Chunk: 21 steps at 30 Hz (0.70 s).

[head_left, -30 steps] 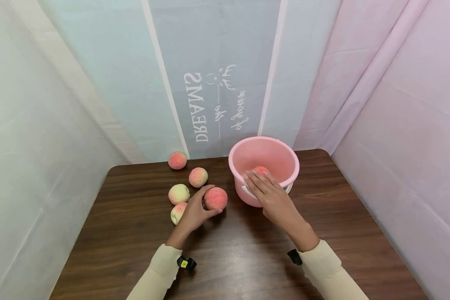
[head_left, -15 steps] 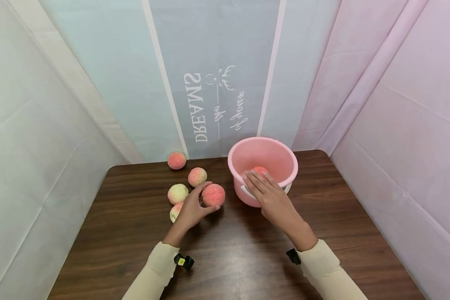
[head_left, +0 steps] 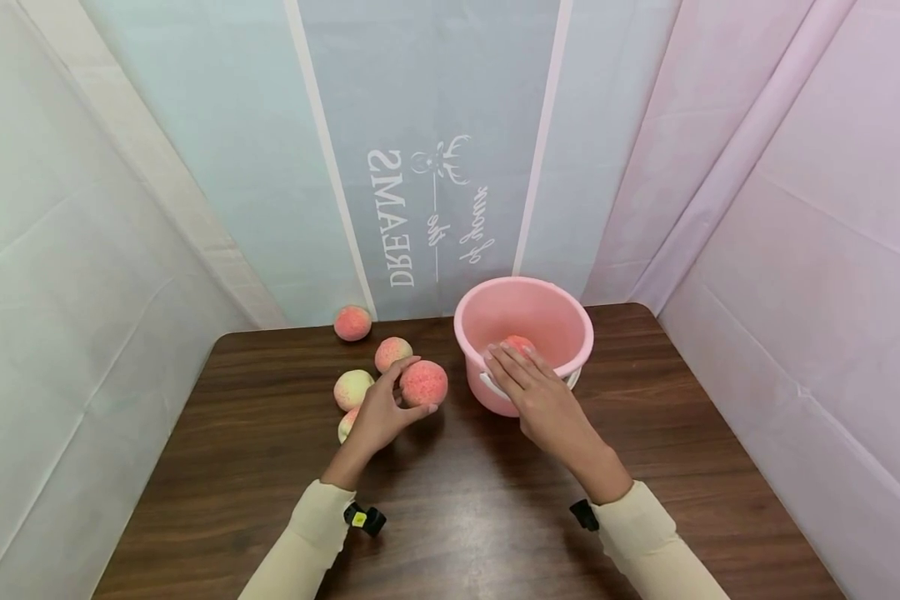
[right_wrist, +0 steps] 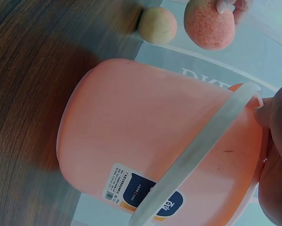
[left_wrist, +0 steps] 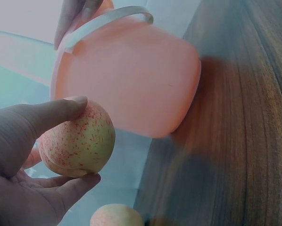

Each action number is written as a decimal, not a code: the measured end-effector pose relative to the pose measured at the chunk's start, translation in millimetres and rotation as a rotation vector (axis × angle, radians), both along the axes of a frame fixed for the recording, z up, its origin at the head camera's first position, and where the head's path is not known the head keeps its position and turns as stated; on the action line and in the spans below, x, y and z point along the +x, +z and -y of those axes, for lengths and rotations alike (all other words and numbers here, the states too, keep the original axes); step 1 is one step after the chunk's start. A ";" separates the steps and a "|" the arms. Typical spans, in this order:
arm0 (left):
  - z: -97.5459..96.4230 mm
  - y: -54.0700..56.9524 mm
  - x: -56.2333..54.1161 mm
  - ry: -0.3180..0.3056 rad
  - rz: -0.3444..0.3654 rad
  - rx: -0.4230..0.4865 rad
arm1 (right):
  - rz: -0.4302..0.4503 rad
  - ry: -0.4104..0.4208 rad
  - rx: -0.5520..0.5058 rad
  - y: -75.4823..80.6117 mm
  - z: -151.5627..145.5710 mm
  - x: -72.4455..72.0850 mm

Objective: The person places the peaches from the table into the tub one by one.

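My left hand [head_left: 378,417] pinches a red-pink peach [head_left: 423,383] between thumb and fingers, left of the pink bucket [head_left: 487,400]. In the left wrist view this peach [left_wrist: 91,141] shows a yellowish, red-speckled side, with the thumb on top and fingers below. My right hand [head_left: 543,404] reaches over the bucket's near rim, holding another peach [head_left: 521,342] at the mouth. Fingers cover much of that peach; a bit of it shows above the rim in the right wrist view. The bucket stands upright with its white handle [right_wrist: 197,150] hanging down the near side.
Several more peaches lie on the dark wooden table [head_left: 465,517]: a red one [head_left: 352,323] by the back edge, a pink-yellow one [head_left: 392,353], a pale one [head_left: 353,390] and one partly behind my left hand [head_left: 347,425]. A printed curtain [head_left: 435,100] hangs behind.
My left hand has moved slightly left and away from me with its peach. My right hand stays at the bucket rim with the other peach.
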<state>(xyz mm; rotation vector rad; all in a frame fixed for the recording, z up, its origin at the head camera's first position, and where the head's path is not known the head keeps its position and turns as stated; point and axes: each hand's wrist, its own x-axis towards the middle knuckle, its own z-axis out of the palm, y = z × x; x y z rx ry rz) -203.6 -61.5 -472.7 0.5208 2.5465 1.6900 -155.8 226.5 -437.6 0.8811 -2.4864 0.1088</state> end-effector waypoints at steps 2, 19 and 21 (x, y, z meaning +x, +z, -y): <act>0.4 2.5 -0.5 0.002 0.002 0.000 | 0.004 -0.001 0.003 -0.2 0.2 -0.2; -1.5 27.1 -6.1 -0.032 -0.004 0.006 | 0.005 -0.015 0.007 0.5 1.3 0.9; -1.8 30.4 -6.9 -0.035 -0.009 -0.003 | -0.003 -0.012 0.007 0.1 0.9 1.2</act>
